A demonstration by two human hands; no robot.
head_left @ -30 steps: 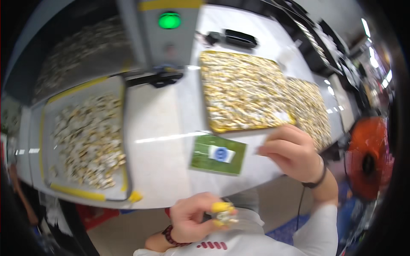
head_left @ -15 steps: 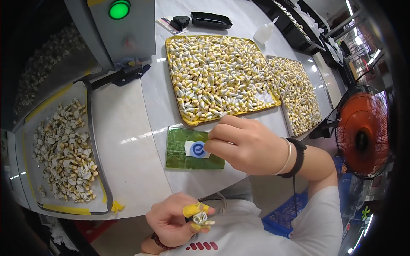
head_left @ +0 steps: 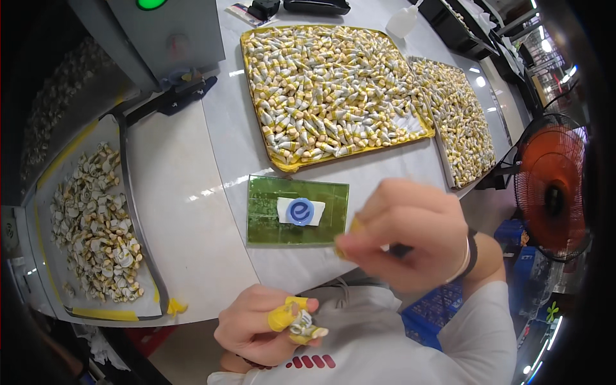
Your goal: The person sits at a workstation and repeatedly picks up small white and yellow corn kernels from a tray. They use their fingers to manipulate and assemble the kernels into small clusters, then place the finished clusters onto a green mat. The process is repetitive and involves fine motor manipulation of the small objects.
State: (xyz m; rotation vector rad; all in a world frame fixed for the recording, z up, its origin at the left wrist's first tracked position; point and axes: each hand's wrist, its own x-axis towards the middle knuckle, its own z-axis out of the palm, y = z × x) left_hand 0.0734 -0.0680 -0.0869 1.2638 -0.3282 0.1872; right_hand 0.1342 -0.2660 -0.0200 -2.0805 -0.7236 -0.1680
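My left hand is closed low in front of my shirt, with yellow coverings on its fingertips. Between thumb and fingers it pinches small white curled pieces, partly hidden by those fingers. My right hand is in the air, to the right of a green glass plate, and blurred by motion. Its fingers are bent together in a pinch, with yellow at the tips; what they hold, if anything, cannot be made out. On the plate, a round blue disc with a dark curved mark lies over a white patch.
Beyond the plate stands a yellow-edged tray full of small white-and-yellow cones, with a second full tray beside it. At left, a tray holds curled pieces. A grey machine, white bottle and orange fan stand around.
My right hand has moved off the blue disc, rightward and toward my body. The left hand still pinches the white pieces. The whole view has shifted slightly, with the trays now higher in it.
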